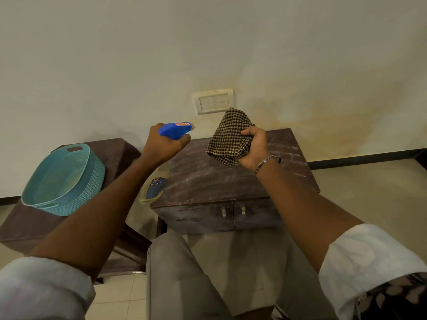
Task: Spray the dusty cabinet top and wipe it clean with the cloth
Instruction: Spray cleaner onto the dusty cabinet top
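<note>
Gripping the spray bottle (pixel 176 130) by its neck, the left hand (pixel 165 145) is holding it up over the back-left part of the cabinet top (pixel 231 183), w/ the blue trigger head pointing twd the wall; the bottle's clear body w/ a blue label is hanging down below the wrist, just above the cabinet's left edge. The right hand (pixel 254 146) is clenching a bunched brown-and-cream checked cloth (pixel 231 137), fingers curled round it, holding it in the air over the back-middle of the top, not touching the surface. A metal bangle (pixel 268 161) is sitting on the right wrist. The dark wood-grain top is showing pale dusty streaks across most of it. Two cabinet doors w/ small metal handles (pixel 223 212) are facing the person below the front edge. A teal plastic basket (pixel 62 181) is resting tilted on a dark side table (pixel 120 151) to the left, apart from the cabinet. A white switch plate (pixel 213 101) is sitting on the wall behind, btwn the two hands
</note>
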{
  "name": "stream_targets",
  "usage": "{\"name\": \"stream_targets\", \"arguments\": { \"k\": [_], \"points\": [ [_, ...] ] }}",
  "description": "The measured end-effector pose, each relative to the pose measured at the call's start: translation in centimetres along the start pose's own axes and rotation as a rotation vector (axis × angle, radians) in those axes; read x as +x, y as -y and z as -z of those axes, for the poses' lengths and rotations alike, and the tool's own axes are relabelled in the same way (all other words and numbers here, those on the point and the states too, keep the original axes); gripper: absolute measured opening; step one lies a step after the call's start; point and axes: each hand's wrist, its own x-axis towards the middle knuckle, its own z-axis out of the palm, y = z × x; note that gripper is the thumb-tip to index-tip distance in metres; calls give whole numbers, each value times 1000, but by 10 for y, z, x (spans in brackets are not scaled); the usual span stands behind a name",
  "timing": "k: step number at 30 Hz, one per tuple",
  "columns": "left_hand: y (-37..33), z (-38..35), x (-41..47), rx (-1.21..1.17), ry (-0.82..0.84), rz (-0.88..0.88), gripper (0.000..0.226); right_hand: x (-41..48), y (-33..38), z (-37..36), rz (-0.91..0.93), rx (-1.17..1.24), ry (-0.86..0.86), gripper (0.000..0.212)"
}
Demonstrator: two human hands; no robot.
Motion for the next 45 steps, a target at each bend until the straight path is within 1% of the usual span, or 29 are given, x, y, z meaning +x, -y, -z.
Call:
{"name": "stream_targets", "arguments": {
  "k": [2,4,6,9,12,14,16,20,22,25,27,30,32,35,37,39,40,42,45],
  "points": [
    [-4,1,-3,-29,12,-6,15,-1,0,2,-6,3,4,48],
    [-5,0,-6,-23,65,-6,15,-1,0,2,-13,5,5,44],
    [-2,-3,-9,-9,130,-22,20,-1,-1,1,-10,1,7,44],
    [4,-5,-13,13,174,-100,27,-2,-1,0,-10,-11,8,49],
    [6,-6,-14,41,227,-134,21,-1,-1,-1,-13,-5,6,51],
    [5,-9,-15,12,194,-90,16,-1,-1,-2,-12,-6,5,52],
    [1,-12,-16,3,148,-69,16,-2,-2,-2,-11,-4,10,54],
    [3,-14,-14,28,56,-116,16,-3,-4,-1,-12,-6,28,55],
    [4,-12,-13,23,106,-114,15,-4,-4,-2,-11,0,34,56],
    [3,-11,-14,-43,168,-48,12,-5,-7,-6,-15,2,45,55],
    [3,-13,-17,-73,130,-21,11,-6,-10,-10,-18,8,42,56],
    [8,-14,-20,-36,55,-99,18,-5,-14,-16,-17,7,45,62],
    [12,-10,-19,-11,67,-134,25,-3,-16,-18,-10,4,48,64],
    [16,-2,-17,15,90,-135,32,1,-19,-19,-14,7,52,61],
    [19,-3,-17,-35,74,-109,25,1,-22,-21,-9,16,60,58],
    [21,-3,-16,-18,18,-85,26,2,-26,-23,-13,11,55,58],
    [23,-3,-17,14,2,-80,27,2,-29,-24,-18,5,51,61],
    [27,-1,-19,67,13,-93,20,2,-32,-26,-26,-5,49,67],
    [30,4,-18,89,26,-110,20,1,-35,-31,-37,8,48,71]
  ]
}}
